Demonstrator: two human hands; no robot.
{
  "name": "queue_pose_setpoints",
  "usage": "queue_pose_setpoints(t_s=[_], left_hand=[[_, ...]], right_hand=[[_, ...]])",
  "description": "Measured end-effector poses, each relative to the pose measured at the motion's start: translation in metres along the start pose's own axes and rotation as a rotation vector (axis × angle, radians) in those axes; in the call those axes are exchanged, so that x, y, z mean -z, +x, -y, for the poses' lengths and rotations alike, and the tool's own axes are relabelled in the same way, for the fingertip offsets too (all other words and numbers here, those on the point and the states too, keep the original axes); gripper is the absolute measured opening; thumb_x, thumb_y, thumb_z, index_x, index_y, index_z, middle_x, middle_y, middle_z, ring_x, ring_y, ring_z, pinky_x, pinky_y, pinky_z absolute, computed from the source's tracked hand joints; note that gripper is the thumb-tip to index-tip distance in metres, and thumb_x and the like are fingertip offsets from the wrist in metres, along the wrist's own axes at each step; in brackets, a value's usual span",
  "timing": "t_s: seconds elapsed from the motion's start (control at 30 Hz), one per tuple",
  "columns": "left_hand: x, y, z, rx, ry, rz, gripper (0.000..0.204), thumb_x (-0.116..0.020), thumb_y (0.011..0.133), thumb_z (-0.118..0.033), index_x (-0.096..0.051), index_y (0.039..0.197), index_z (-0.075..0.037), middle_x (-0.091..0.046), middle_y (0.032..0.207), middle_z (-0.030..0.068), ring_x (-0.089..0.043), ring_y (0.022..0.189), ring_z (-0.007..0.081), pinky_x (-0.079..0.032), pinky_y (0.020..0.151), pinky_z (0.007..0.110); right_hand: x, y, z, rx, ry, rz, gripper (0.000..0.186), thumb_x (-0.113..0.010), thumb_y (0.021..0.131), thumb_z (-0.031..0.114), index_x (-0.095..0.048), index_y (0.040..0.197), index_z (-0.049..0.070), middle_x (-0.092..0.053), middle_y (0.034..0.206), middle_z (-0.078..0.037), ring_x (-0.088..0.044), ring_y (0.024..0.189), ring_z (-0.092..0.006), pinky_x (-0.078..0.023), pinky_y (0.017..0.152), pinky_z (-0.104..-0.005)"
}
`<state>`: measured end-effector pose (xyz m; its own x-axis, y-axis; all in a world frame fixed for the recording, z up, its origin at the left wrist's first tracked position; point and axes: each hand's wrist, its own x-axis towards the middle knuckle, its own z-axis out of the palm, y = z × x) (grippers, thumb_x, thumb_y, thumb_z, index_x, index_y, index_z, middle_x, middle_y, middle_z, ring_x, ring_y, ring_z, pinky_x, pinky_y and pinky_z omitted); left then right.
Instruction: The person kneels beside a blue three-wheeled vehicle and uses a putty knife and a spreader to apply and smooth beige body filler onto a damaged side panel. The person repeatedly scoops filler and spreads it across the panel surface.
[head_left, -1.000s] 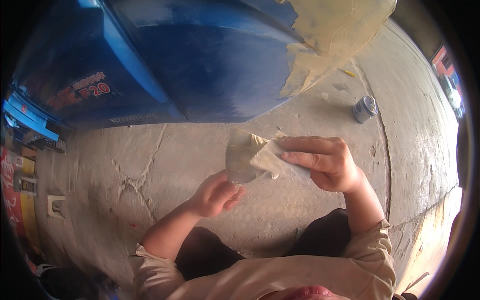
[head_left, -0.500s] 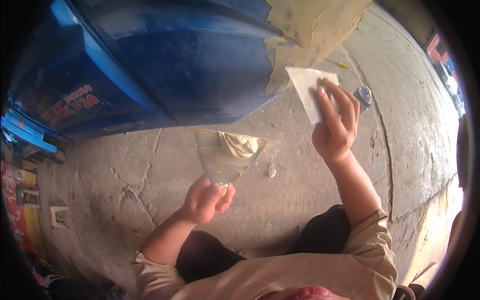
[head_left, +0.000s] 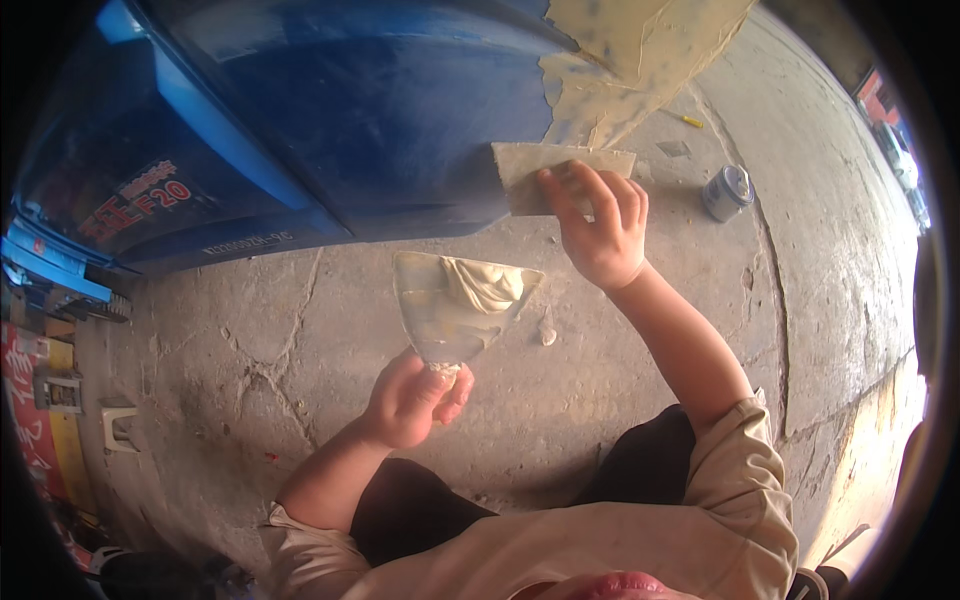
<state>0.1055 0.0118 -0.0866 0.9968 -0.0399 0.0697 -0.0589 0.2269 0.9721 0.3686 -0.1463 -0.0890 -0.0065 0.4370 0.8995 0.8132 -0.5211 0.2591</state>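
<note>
Left hand [head_left: 412, 398], lower centre of frame: fingers closed on the narrow end of a fan-shaped palette [head_left: 455, 310], held flat, carrying a lump of cream filler putty [head_left: 487, 283] at its upper right.

Right hand [head_left: 596, 225], upper centre-right: fingers pressing a flat rectangular spreader [head_left: 555, 172] against the lower edge of the blue vehicle panel [head_left: 380, 110].

Cream filler patch [head_left: 630, 55], top right of the panel, directly above the spreader.

1 small tin can [head_left: 727, 191], right of the right hand, on the cracked concrete floor [head_left: 250, 360].

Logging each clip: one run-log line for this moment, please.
left hand: holds putty board | right hand: presses spreader on blue panel | can: on floor
</note>
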Motion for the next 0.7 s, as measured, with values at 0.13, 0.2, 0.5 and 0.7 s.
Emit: queue_pose_setpoints(t_s=[0.13, 0.2, 0.5, 0.7], left_hand=[[0.001, 0.001, 0.003, -0.015, 0.004, -0.022, 0.034, -0.041, 0.104, -0.035, -0.043, 0.109, -0.002, -0.054, 0.084, 0.0131, -0.049, 0.059, 0.0125, -0.041, 0.049, 0.025], [0.002, 0.002, 0.0, 0.011, -0.002, -0.035, 0.033, -0.041, 0.104, -0.035, -0.043, 0.108, -0.002, -0.054, 0.084, 0.013, -0.049, 0.059, 0.0125, -0.041, 0.049, 0.025], [0.0, 0.011, 0.008, -0.075, -0.057, -0.245, 0.028, -0.041, 0.104, -0.031, -0.044, 0.113, -0.005, -0.054, 0.084, 0.0093, -0.049, 0.059, 0.0116, -0.041, 0.052, 0.026], [-0.008, 0.013, 0.003, -0.093, 0.157, -0.267, 0.022, -0.04, 0.104, -0.023, -0.048, 0.113, -0.004, -0.053, 0.076, 0.0025, -0.047, 0.056, 0.0092, -0.037, 0.05, 0.024]], right_hand=[[-0.002, -0.012, 0.009, 0.066, 0.087, 0.074, 0.05, -0.066, 0.063, 0.006, -0.072, 0.112, 0.016, -0.058, 0.115, -0.003, -0.056, 0.099, -0.0189, -0.046, 0.08, -0.0324], [0.006, -0.014, 0.01, 0.083, 0.166, 0.143, 0.05, -0.06, 0.069, 0.009, -0.069, 0.118, 0.016, -0.058, 0.117, -0.003, -0.056, 0.097, -0.0191, -0.046, 0.08, -0.033], [0.068, 0.033, 0.028, 0.005, 0.51, -0.062, 0.048, -0.064, 0.068, 0.008, -0.069, 0.115, 0.007, -0.064, 0.11, -0.015, -0.059, 0.089, -0.0249, -0.048, 0.074, -0.0339], [0.092, 0.051, 0.06, 0.098, 0.447, 0.297, 0.051, -0.061, 0.065, 0.016, -0.071, 0.114, 0.009, -0.062, 0.111, -0.005, -0.057, 0.088, -0.0197, -0.045, 0.071, -0.0314]])
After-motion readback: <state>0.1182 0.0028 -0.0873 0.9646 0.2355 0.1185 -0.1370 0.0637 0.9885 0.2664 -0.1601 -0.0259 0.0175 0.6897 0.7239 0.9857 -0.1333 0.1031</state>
